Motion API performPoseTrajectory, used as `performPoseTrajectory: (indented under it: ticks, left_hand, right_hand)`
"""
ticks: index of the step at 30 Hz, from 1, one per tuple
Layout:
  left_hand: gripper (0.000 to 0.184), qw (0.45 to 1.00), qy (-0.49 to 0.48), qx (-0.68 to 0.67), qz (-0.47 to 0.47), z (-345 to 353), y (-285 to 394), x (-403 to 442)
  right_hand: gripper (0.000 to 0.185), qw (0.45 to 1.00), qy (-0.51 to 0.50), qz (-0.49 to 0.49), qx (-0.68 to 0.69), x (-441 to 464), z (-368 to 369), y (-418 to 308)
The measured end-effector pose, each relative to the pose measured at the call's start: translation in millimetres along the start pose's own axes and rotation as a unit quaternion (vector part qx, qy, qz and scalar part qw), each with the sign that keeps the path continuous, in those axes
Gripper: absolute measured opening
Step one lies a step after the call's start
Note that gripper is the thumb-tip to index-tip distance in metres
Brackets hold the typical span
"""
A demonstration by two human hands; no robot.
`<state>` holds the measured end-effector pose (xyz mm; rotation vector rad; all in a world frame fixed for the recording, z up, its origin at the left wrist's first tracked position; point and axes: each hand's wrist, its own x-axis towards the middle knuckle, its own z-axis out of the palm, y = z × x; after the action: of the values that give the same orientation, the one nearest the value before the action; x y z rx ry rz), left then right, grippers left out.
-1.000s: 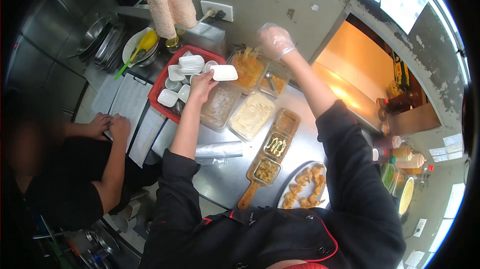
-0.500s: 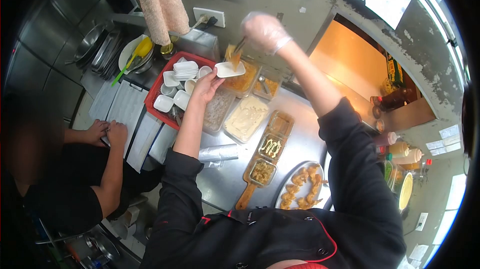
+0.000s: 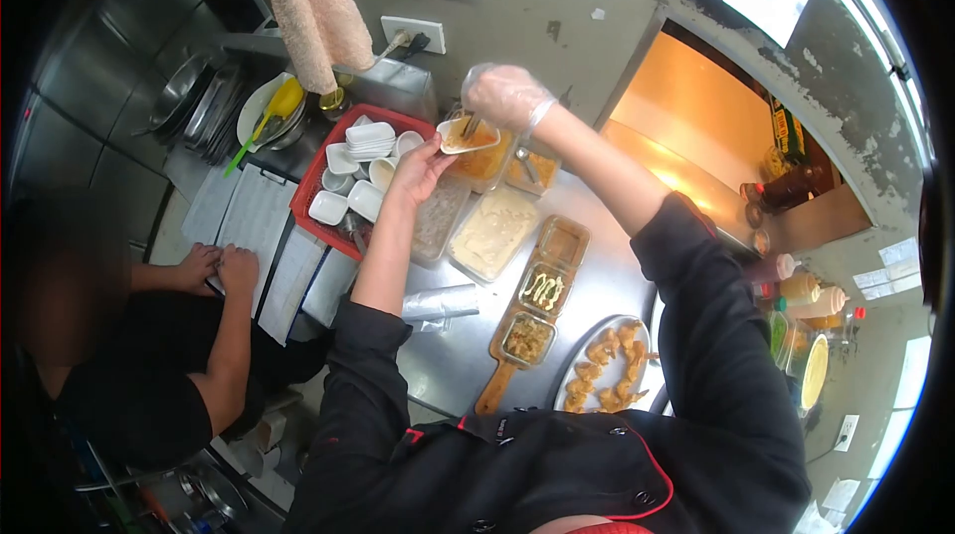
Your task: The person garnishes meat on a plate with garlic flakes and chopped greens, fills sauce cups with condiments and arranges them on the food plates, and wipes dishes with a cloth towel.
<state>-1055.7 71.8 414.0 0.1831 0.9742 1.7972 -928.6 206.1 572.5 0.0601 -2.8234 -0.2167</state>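
Note:
My left hand grips a small white dish by its left edge, tilted a little over the food containers. Above it, my right hand, in a clear plastic glove, is closed around dark tongs whose tips are down in the dish. Orange-yellow shredded food lies in the dish around the tips. Just below the dish is a clear container of orange food. Beside that, a smaller container holds chopped orange food and a spoon.
A red basket of white dishes stands left of my left arm. Nearer me are a tub of cream-coloured spread, a wooden paddle board with three small dishes, and a plate of fried shrimp. A seated person rests both hands on papers.
My right hand has come down and left, bringing the tongs and the orange shreds into the white dish. The dish now tilts more and has food in it.

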Motion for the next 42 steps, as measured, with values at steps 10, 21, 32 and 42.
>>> performPoseTrajectory:
  ticks: [10, 21, 32, 42]
  left_hand:
    - [0.026, 0.999, -0.023, 0.018, 0.022, -6.5, -3.6, -3.4]
    - [0.029, 0.994, 0.085, 0.057, 0.037, -22.0, -14.2, -43.9]
    - [0.023, 0.99, 0.127, 0.037, 0.037, -8.1, -90.5, -159.9]
    - [0.026, 0.966, -0.128, 0.149, -0.167, 108.8, -216.6, -192.3]
  right_hand:
    - [0.011, 0.999, -0.01, 0.041, -0.009, -3.4, 7.0, 3.1]
    - [0.02, 0.946, -0.172, 0.27, 0.043, -8.0, 37.6, 11.5]
    - [0.036, 0.981, 0.047, 0.186, 0.013, -123.7, 58.0, 1.5]
    - [0.004, 0.758, 0.06, 0.598, -0.252, -656.0, -203.7, -201.8]
